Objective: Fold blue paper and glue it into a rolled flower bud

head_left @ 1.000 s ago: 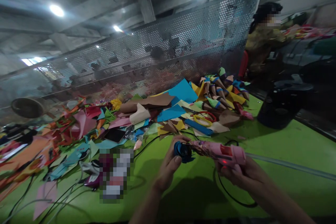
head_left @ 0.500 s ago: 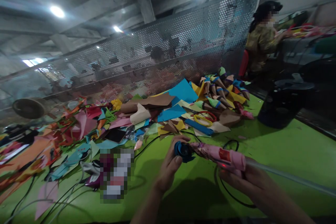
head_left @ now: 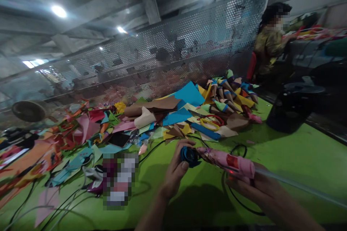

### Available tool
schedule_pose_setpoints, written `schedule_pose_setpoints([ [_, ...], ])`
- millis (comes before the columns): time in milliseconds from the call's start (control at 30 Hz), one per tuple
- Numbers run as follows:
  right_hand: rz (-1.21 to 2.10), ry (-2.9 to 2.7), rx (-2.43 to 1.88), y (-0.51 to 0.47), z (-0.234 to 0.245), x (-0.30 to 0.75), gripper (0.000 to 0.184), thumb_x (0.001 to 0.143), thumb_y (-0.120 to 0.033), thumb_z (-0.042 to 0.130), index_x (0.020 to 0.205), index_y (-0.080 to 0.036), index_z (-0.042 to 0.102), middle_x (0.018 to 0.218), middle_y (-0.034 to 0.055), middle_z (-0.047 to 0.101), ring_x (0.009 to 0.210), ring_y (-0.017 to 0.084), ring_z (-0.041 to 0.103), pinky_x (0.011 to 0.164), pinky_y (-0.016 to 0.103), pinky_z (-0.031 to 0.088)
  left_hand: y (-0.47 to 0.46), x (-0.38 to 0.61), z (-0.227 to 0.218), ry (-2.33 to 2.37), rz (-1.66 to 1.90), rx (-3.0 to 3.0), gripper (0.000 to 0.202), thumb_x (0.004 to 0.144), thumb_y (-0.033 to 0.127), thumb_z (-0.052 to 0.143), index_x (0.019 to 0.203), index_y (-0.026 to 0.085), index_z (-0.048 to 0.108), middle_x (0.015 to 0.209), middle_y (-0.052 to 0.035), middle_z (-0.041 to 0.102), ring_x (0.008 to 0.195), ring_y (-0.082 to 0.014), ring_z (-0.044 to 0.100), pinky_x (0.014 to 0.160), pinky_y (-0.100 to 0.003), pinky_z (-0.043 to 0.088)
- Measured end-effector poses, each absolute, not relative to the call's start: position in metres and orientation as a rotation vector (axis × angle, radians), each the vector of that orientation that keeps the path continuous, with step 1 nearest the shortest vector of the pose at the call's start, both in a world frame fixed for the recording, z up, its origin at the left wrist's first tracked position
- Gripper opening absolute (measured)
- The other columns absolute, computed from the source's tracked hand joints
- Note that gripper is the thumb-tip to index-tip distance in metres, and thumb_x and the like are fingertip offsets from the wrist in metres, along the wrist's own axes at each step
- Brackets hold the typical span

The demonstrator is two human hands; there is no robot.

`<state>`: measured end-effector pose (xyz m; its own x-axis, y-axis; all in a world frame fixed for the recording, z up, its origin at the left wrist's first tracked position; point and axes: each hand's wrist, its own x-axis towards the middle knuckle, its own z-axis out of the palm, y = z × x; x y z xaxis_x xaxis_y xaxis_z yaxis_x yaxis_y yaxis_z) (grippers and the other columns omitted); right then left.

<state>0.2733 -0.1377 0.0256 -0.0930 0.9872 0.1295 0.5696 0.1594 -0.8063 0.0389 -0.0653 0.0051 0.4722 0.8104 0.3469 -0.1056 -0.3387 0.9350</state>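
My left hand [head_left: 176,171] pinches a small rolled dark-blue paper flower [head_left: 189,155] just above the green table [head_left: 298,151]. My right hand [head_left: 255,187] grips a pink hot-glue gun [head_left: 226,161] from below, fingers wrapped round its body. The gun's nozzle touches the flower's right side. A clear glue stick [head_left: 298,184] juts from the gun's back toward the right edge. A black cord [head_left: 238,202] loops under the gun.
A heap of coloured paper sheets and scraps [head_left: 173,115] covers the table's far side, with rolled paper cones [head_left: 230,95] at the right. Cables [head_left: 54,205] trail at the lower left. A perforated metal screen [head_left: 162,50] backs the table. Another person [head_left: 271,39] sits far right.
My right hand has slid slightly lower and back along the glue gun, whose rear now shows the glue stick more; the flower and left hand stay almost still.
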Motion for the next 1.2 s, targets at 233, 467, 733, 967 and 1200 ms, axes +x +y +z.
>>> schedule_pose_setpoints([
  [233,0.712,-1.708,-1.507,-0.14,0.012,0.277,0.051,0.085,-0.062,0.054,0.117,-0.028,0.074,0.115,0.0084,0.074,0.103,0.032,0.07,0.091,0.041,0.057,-0.058,0.041,-0.007,0.602,1.12,1.639,0.051,0.09,0.062,0.046,0.113,0.019,0.06,0.126,-0.0118,0.05,0.119,-0.0308,0.045,0.1,-0.041,0.038],
  [467,0.747,-1.754,-1.49,-0.138,0.012,0.28,0.05,0.086,-0.061,0.054,0.116,-0.026,0.074,0.114,0.0094,0.075,0.105,0.031,0.07,0.092,0.04,0.056,-0.055,0.041,-0.015,0.585,1.137,1.63,0.046,0.092,0.057,0.045,0.116,0.022,0.061,0.126,-0.0099,0.05,0.121,-0.0302,0.042,0.101,-0.04,0.037],
  [733,0.715,-1.736,-1.558,-0.141,0.007,0.285,0.052,0.084,-0.062,0.055,0.116,-0.026,0.074,0.119,0.009,0.073,0.106,0.032,0.068,0.094,0.041,0.055,-0.055,0.042,-0.015,0.612,1.133,1.614,0.048,0.093,0.057,0.042,0.118,0.02,0.061,0.125,-0.0109,0.049,0.116,-0.029,0.045,0.093,-0.037,0.041],
  [967,0.744,-1.7,-1.52,-0.141,0.012,0.284,0.048,0.086,-0.059,0.054,0.113,-0.025,0.075,0.112,0.0099,0.075,0.099,0.029,0.071,0.085,0.037,0.058,-0.057,0.043,-0.011,0.651,1.115,1.622,0.047,0.093,0.057,0.043,0.118,0.021,0.061,0.125,-0.0106,0.05,0.115,-0.0286,0.046,0.093,-0.037,0.042],
  [1200,0.735,-1.646,-1.495,-0.142,0.008,0.283,0.053,0.083,-0.065,0.055,0.113,-0.026,0.075,0.113,0.0104,0.074,0.096,0.03,0.071,0.087,0.039,0.058,-0.057,0.041,-0.014,0.676,1.109,1.604,0.045,0.094,0.055,0.044,0.118,0.021,0.06,0.127,-0.0096,0.05,0.117,-0.0284,0.046,0.096,-0.037,0.041],
])
